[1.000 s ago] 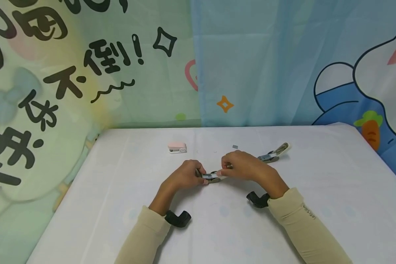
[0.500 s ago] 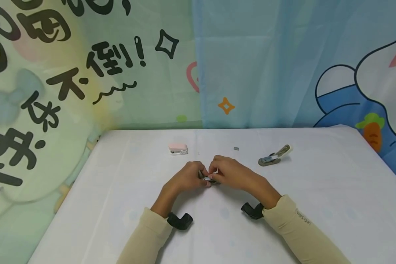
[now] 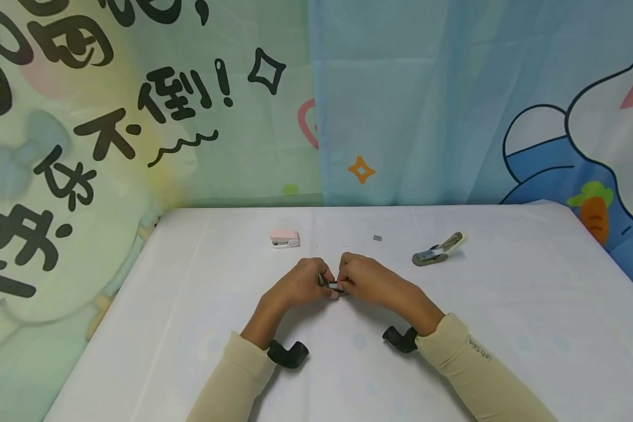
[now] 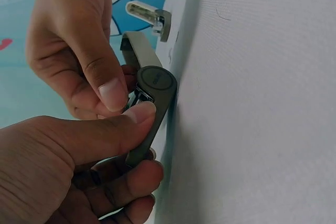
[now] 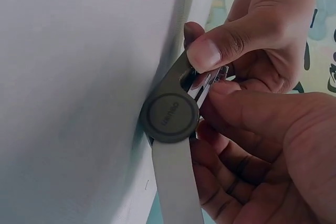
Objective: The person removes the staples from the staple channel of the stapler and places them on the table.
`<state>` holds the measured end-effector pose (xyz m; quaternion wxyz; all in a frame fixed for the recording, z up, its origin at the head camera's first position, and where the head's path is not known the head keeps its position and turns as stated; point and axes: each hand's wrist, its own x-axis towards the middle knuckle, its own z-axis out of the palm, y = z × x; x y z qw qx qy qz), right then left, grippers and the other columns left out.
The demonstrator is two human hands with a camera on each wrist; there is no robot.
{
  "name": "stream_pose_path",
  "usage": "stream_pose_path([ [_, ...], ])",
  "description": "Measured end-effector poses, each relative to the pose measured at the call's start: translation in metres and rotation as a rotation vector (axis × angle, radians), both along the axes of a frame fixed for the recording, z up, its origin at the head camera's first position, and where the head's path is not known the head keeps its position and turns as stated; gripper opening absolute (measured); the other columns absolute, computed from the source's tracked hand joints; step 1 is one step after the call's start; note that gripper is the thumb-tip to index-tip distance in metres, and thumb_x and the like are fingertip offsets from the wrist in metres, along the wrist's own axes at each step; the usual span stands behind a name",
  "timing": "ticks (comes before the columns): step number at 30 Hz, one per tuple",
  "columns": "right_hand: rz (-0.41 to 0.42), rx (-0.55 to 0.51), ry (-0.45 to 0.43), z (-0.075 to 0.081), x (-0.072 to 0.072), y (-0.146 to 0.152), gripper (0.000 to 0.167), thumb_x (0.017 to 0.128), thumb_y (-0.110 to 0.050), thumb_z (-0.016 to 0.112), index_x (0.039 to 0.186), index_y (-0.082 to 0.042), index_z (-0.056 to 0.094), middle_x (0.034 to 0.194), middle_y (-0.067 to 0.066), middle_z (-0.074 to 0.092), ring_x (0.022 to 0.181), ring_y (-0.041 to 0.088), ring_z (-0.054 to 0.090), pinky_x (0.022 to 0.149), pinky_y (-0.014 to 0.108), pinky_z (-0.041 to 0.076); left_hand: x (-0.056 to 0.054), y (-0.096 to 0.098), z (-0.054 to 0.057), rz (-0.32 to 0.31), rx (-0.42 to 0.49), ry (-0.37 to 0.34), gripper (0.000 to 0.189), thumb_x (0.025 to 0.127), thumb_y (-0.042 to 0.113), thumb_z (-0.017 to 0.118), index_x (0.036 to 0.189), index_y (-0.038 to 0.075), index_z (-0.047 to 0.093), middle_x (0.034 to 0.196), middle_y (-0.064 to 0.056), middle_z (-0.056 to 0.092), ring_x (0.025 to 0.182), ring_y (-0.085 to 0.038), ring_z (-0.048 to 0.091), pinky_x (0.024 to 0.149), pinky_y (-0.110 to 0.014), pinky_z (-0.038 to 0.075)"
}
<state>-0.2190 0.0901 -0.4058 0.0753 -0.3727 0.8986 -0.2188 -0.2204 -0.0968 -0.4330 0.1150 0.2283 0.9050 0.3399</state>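
Observation:
Just left of the table's middle, my left hand (image 3: pixel 303 281) grips a small stapler (image 3: pixel 333 285) that is swung wide apart. Its dark grey body has a round hinge disc (image 5: pixel 170 116), and a pale arm (image 5: pixel 177 182) stretches away from it in the right wrist view. The left thumb (image 4: pixel 142 113) lies along the body beside the bare metal channel (image 5: pixel 199 85). My right hand (image 3: pixel 371 278) meets the left there, its thumb and curled fingers pinching at that channel. Fingertips cover most of the metal, so I cannot tell whether staples are between them.
A second opened stapler (image 3: pixel 438 252), grey with a pale arm, lies to the right on the white table (image 3: pixel 348 375). A closed pink and white stapler (image 3: pixel 285 238) stands at the back left. A small grey staple strip (image 3: pixel 377 238) lies behind my hands.
My right hand has come left and down, from the stapler's pale-arm side to its metal channel, close against the left hand. The left hand keeps its grip almost in place.

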Motion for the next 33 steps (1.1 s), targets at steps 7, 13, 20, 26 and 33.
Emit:
stream_pose_path([
  [7,-0.045,-0.059,-0.077,-0.003,-0.001,0.001,0.005,0.089,-0.005,0.07,0.085,-0.007,0.071,0.085,-0.002,0.052,0.075,0.01,0.05,0.068,0.027,0.045,0.0,0.0,-0.001,0.0,0.0,0.007,0.013,0.079,0.008,0.081,0.086,0.007,0.071,0.086,0.004,0.062,0.075,-0.01,0.056,0.068,-0.025,0.046],
  [13,-0.001,-0.097,-0.003,-0.006,-0.003,0.0,0.012,0.087,-0.004,0.071,0.078,-0.011,0.068,0.082,-0.005,0.054,0.073,0.011,0.051,0.066,0.027,0.044,0.0,0.0,-0.001,-0.004,0.003,0.003,0.012,0.079,0.009,0.081,0.085,0.008,0.07,0.086,0.005,0.062,0.075,-0.009,0.056,0.069,-0.024,0.047],
  [20,0.084,-0.162,0.066,-0.008,-0.008,0.002,0.022,0.084,0.002,0.069,0.071,-0.015,0.062,0.077,-0.01,0.054,0.067,0.008,0.048,0.063,0.026,0.042,-0.001,-0.002,-0.001,-0.016,-0.007,0.0,0.013,0.079,0.009,0.081,0.086,0.006,0.07,0.084,0.003,0.063,0.076,-0.01,0.056,0.07,-0.025,0.047],
  [26,0.089,-0.192,0.063,-0.009,-0.012,0.008,0.023,0.083,0.001,0.069,0.071,-0.017,0.062,0.077,-0.011,0.056,0.067,0.006,0.048,0.063,0.026,0.044,-0.002,0.0,-0.002,-0.023,-0.036,0.006,0.016,0.079,0.013,0.082,0.088,0.006,0.07,0.086,0.003,0.063,0.082,-0.011,0.057,0.074,-0.025,0.047],
  [33,0.108,-0.246,0.089,-0.008,-0.012,0.007,0.021,0.083,0.0,0.068,0.07,-0.016,0.061,0.084,-0.006,0.062,0.068,0.006,0.05,0.063,0.026,0.045,-0.001,-0.002,0.0,-0.021,-0.053,0.0,0.017,0.078,0.013,0.083,0.087,0.006,0.071,0.085,0.004,0.063,0.081,-0.011,0.056,0.073,-0.026,0.046],
])
